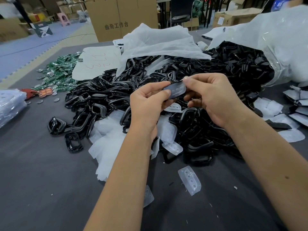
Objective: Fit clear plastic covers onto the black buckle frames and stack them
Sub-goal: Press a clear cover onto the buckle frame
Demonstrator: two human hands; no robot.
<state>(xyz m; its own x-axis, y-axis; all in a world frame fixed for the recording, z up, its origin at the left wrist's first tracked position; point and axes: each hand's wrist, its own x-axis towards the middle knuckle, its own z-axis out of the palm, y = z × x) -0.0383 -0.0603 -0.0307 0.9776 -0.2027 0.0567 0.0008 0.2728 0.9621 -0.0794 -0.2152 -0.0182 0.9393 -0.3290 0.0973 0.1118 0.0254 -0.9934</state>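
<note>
Left hand (148, 100) and right hand (211, 97) pinch one frame (168, 98) with a cover (175, 90) over it, above the frame pile (103, 97). Finished pieces (298, 107) lie far right (few); most frames and loose covers (106, 144) remain.

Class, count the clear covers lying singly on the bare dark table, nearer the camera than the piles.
2: one clear cover lies between the forearms; another is partly hidden by the left forearm. More may be hidden.

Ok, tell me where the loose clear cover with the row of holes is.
In the head view the clear cover lies alone on the grey table, between the forearms, nearer than the black frame pile.
</note>
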